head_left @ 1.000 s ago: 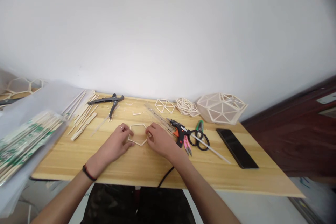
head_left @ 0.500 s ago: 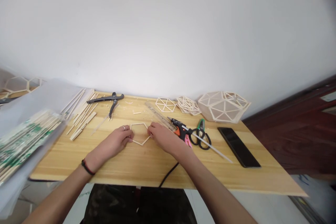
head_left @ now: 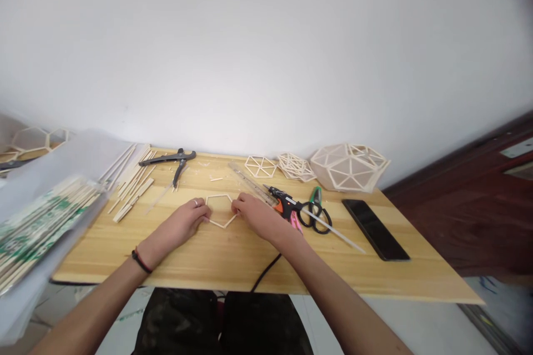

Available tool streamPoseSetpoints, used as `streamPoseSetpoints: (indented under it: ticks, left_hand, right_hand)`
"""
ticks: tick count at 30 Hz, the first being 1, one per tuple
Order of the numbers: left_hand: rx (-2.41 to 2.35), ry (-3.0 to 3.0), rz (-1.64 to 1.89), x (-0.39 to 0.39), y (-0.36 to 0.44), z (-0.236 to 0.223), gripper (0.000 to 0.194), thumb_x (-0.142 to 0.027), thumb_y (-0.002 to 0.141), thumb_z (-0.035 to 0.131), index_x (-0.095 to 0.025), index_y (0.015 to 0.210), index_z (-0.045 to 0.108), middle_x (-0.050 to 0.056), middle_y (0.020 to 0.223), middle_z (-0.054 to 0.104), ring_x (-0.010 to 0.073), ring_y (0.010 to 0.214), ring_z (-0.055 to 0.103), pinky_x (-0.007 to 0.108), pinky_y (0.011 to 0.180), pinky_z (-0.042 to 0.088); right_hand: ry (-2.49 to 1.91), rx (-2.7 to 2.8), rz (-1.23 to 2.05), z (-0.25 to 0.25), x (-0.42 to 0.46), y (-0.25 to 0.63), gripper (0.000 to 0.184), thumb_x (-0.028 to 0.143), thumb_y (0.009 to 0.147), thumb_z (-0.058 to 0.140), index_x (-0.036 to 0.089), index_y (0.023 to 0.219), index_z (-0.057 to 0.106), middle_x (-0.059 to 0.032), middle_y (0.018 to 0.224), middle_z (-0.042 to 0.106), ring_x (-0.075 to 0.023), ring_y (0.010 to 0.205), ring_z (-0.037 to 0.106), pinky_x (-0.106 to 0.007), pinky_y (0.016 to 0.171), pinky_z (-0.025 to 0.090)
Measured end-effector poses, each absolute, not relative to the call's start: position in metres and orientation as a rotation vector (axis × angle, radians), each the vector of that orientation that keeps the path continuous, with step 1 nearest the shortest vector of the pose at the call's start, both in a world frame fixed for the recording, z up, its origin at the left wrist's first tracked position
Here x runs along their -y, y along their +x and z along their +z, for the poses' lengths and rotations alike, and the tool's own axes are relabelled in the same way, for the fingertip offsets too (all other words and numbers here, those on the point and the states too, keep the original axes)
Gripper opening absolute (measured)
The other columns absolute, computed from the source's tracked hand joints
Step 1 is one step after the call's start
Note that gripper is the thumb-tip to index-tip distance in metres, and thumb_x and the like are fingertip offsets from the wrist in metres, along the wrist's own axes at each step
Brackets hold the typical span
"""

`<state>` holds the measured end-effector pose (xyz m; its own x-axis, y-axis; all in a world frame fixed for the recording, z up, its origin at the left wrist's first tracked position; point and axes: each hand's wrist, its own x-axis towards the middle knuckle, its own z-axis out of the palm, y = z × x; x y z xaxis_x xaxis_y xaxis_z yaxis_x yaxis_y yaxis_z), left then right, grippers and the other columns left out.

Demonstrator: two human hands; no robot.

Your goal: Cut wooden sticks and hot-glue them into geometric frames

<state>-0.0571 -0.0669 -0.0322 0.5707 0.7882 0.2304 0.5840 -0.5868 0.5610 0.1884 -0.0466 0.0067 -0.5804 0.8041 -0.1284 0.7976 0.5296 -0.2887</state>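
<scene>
A small hexagonal frame of thin wooden sticks [head_left: 224, 226] lies on the wooden table between my hands. My left hand [head_left: 189, 219], with a ring on one finger, pinches the frame's left side. On the opposite side, my right hand [head_left: 252, 212] grips the right edge, fingertips closed together. The fingers hide the frame's left and right corners. Just beyond my right hand lie a black and orange hot glue gun [head_left: 287, 204] with a glue stick in it, a clear ruler [head_left: 252, 182], and pink snips [head_left: 296, 222] partly covered by my wrist.
Black-handled scissors [head_left: 321, 218] and a phone [head_left: 375, 230] lie to the right. At the back are a spoked hexagon [head_left: 260, 166], a stack of frames [head_left: 295, 166] and a geodesic stick model [head_left: 350, 167]. Leftward are a black cutter [head_left: 166, 160], loose sticks [head_left: 135, 194] and bagged sticks [head_left: 50, 227].
My left fingers have closed from a looser, spread grip onto the frame's side. My right hand has shifted slightly, its wrist now covering more of the pink snips. The frame stays nearly in place.
</scene>
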Motion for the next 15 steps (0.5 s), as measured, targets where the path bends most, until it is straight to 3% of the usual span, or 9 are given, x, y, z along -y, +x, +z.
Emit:
streamPoseSetpoints:
  ticks: [15]
  left_hand:
    - [-1.13, 2.428, 0.729, 0.068, -0.053, -0.036, 0.025, -0.009, 0.099, 0.041, -0.018, 0.089, 0.062, 0.005, 0.091, 0.058, 0.0186, 0.089, 0.056, 0.031, 0.081, 0.046]
  right_hand:
    - [-1.335, 2.63, 0.43, -0.011, 0.059, 0.192, 0.023, 0.001, 0.096, 0.049, 0.017, 0.101, 0.065, -0.0086, 0.107, 0.06, -0.0182, 0.1, 0.057, -0.028, 0.089, 0.044]
